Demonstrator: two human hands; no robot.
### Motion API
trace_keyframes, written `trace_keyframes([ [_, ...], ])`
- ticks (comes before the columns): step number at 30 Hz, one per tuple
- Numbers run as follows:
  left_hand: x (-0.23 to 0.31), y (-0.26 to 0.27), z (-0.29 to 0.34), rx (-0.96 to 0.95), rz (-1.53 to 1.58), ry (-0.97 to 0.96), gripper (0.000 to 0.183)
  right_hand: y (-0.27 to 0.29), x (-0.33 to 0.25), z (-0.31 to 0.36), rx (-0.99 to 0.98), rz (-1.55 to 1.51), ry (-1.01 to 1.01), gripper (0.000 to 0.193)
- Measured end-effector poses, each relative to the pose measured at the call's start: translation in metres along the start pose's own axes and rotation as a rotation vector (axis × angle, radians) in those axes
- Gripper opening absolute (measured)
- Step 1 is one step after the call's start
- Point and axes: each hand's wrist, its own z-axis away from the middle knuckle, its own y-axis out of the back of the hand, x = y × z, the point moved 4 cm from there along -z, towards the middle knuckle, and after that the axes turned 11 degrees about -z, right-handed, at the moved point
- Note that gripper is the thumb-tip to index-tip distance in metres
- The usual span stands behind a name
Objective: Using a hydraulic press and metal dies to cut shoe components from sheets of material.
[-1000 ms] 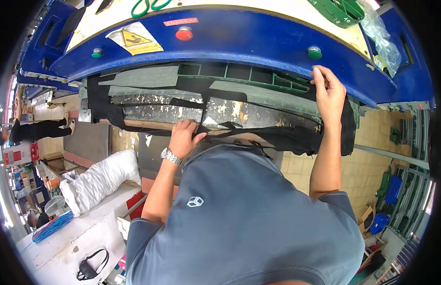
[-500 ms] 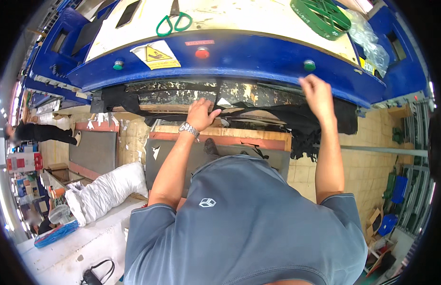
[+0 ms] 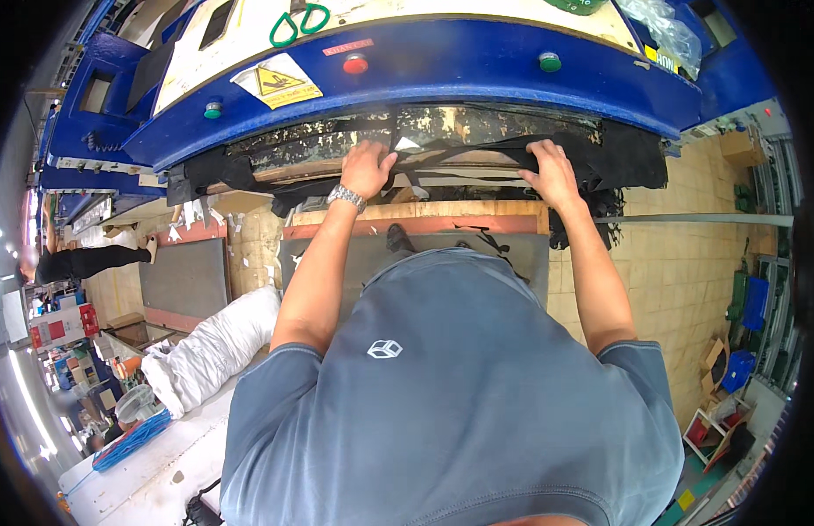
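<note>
Black sheet material [image 3: 630, 158], cut into strips and loose pieces, lies along the worn bed [image 3: 433, 124] under a blue machine beam [image 3: 424, 60]. At the bed's front edge, my left hand [image 3: 365, 171] rests with its thumb spread from the fingers, beside a small white scrap [image 3: 407, 143]. A watch sits on that wrist. My right hand [image 3: 554, 174] lies over the black strips farther right. Its fingers bend over them and its thumb stands apart. Neither hand shows a firm grip on a piece.
The beam carries a red button [image 3: 355, 64], green buttons [image 3: 549, 62] and a yellow warning label [image 3: 280, 81]. Green-handled scissors [image 3: 299, 24] lie on top. Below is a wood-edged board [image 3: 416, 211]. A white sack [image 3: 219, 346] is at left; another person [image 3: 92, 261] stands beyond.
My right hand has come down from near the green button onto the black strips, moving left. My left hand stays at the bed edge. The view has shifted, showing less of the machine top.
</note>
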Motion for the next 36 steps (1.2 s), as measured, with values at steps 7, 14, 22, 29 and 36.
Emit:
trace_keyframes([
  [7, 0.006, 0.003, -0.009, -0.022, 0.016, 0.053, 0.034, -0.012, 0.011, -0.008, -0.001, 0.12, -0.032, 0.044],
  [14, 0.013, 0.005, -0.005, -0.024, -0.014, 0.085, 0.036, -0.006, 0.013, -0.005, 0.004, 0.083, 0.013, 0.041],
  [22, 0.03, 0.01, 0.072, 0.038, 0.0, 0.102, 0.031, 0.024, -0.002, 0.042, -0.376, -0.104, 0.038, 0.035],
  [29, -0.01, 0.021, 0.068, 0.107, 0.527, 0.541, 0.032, 0.012, -0.05, -0.023, -0.099, -0.333, 0.373, 0.034],
  [36, -0.07, 0.011, 0.042, 0.064, 0.797, 0.804, 0.039, -0.089, -0.097, -0.053, -0.358, -0.215, 0.768, 0.016],
])
